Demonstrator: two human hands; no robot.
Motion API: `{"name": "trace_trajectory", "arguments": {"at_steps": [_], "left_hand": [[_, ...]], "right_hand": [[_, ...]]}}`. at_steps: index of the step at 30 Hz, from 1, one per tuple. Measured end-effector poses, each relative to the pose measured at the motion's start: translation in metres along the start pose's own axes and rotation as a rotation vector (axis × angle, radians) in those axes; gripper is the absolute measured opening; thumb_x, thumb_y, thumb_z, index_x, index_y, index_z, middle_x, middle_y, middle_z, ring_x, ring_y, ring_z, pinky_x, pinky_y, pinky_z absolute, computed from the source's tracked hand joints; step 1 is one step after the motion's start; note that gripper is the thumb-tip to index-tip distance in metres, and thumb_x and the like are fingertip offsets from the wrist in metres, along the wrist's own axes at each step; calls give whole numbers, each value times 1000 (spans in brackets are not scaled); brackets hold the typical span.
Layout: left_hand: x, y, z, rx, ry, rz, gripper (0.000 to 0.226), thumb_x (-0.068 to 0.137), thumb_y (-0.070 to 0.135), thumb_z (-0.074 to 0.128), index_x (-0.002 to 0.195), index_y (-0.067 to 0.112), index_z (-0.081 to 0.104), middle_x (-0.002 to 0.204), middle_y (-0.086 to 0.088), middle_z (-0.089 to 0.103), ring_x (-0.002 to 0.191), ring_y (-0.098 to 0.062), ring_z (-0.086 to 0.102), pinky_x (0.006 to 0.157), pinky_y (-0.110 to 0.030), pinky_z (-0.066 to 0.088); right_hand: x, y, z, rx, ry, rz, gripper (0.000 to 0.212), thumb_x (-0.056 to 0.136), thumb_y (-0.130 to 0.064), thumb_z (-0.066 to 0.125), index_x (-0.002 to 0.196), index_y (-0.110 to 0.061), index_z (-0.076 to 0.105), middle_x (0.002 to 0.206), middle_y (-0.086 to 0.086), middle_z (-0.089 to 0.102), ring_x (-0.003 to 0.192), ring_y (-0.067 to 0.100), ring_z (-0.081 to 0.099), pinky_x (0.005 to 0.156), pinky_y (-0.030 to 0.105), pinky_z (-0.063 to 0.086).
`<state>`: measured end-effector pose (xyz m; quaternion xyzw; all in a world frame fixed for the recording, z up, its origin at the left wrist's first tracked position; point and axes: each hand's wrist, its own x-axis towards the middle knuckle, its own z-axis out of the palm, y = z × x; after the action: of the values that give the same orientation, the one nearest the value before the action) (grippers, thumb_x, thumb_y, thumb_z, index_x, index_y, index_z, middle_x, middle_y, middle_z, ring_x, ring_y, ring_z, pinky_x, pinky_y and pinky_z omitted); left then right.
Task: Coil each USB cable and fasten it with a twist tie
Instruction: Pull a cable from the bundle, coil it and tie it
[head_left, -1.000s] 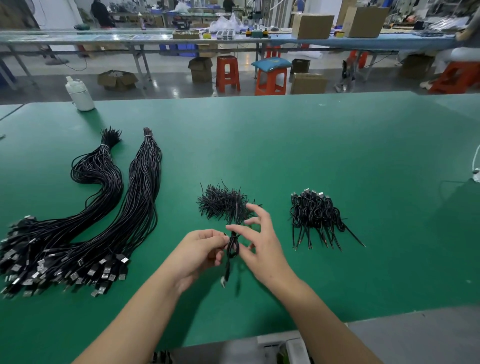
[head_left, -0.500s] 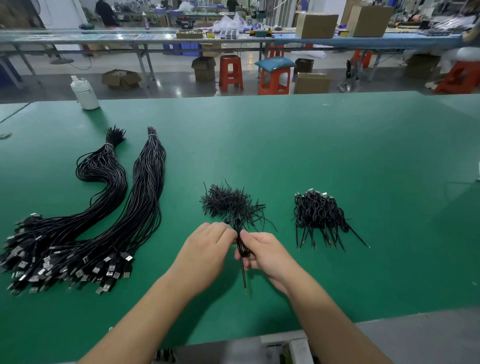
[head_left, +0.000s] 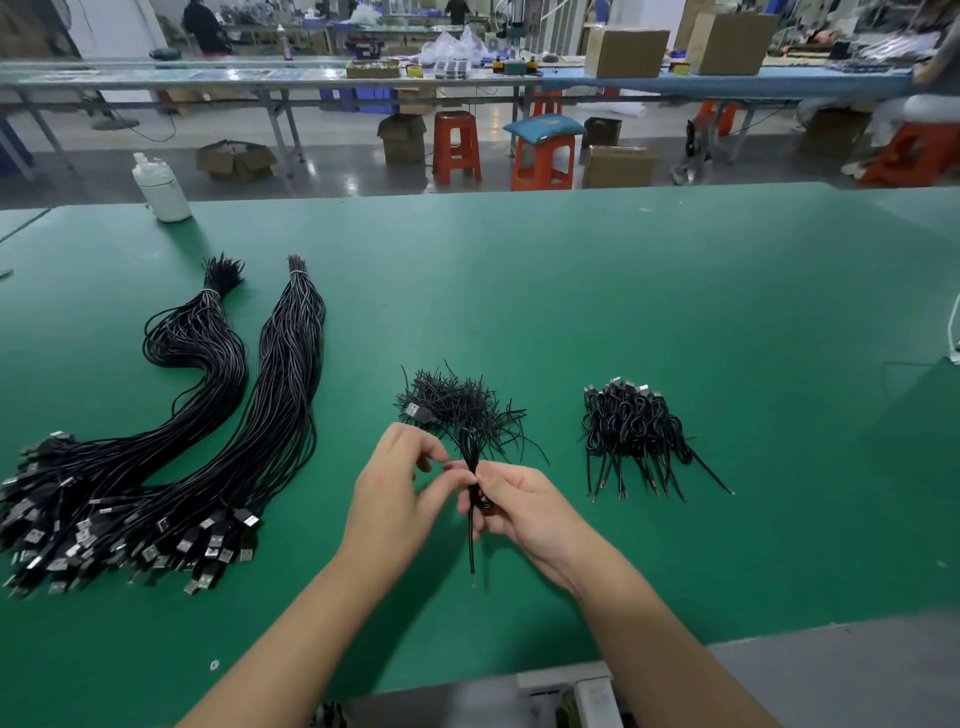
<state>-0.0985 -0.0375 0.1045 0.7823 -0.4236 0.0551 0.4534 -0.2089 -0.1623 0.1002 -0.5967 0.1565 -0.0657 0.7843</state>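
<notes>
Above the green table (head_left: 571, 291) my right hand (head_left: 519, 506) grips a small coiled black USB cable (head_left: 474, 491), its loose end hanging down toward me. My left hand (head_left: 400, 488) pinches at the top of that coil with thumb and fingertips; whether a twist tie is between them I cannot tell. Just behind the hands lies a loose heap of black twist ties (head_left: 457, 410). A pile of coiled, tied cables (head_left: 631, 428) lies to the right. Two long bundles of uncoiled black USB cables (head_left: 208, 426) stretch along the left.
A white plastic bottle (head_left: 160, 187) stands at the table's far left edge. A white cable (head_left: 953, 332) shows at the right edge. Beyond the table are orange stools (head_left: 456, 145), cardboard boxes and other benches. The table's near edge runs just below my forearms.
Both hands have lifted slightly toward the tie heap. My left fingers now pinch at the coil's top instead of covering it. The cable's tail still hangs below my right hand.
</notes>
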Motion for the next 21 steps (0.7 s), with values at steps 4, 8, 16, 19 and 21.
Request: {"name": "trace_trajectory", "arguments": {"at_steps": [4,8,16,19,21], "left_hand": [[-2,-11,3,50,-27,-32,34,73,35,83,85,25,53,90,12,49,83,0,51,69,-20,39],[-3,-32,14,125,-45,-25,22,84,40,72,92,28,55,95,15,47,82,-1,51,69,-20,41],[-11,-125,16,556,-93,-143,13,91,17,62,88,6,68,100,-10,58,88,-32,57,78,-42,46],[-16,-135,17,597,-67,-129,20,87,20,52,85,7,68,96,-9,59,88,-29,54,75,-40,44],[-16,-136,18,597,-52,-122,22,85,21,50,85,7,68,94,-8,60,87,-28,53,74,-40,43]], "right_hand": [[1,3,-8,-35,22,9,26,103,-17,49,110,0,68,92,9,70,71,16,62,69,28,57],[6,2,-14,-77,143,72,26,98,-15,60,112,6,65,104,15,72,76,20,70,72,30,61],[23,-23,-72,-509,508,184,32,92,-19,70,120,-2,66,96,3,73,70,16,75,67,34,63],[38,-30,-97,-719,634,192,23,94,-21,67,111,-7,65,86,1,70,57,14,72,59,31,61],[50,-31,-107,-826,672,214,15,96,-21,65,95,-6,62,74,7,71,52,17,71,60,36,62]]}}
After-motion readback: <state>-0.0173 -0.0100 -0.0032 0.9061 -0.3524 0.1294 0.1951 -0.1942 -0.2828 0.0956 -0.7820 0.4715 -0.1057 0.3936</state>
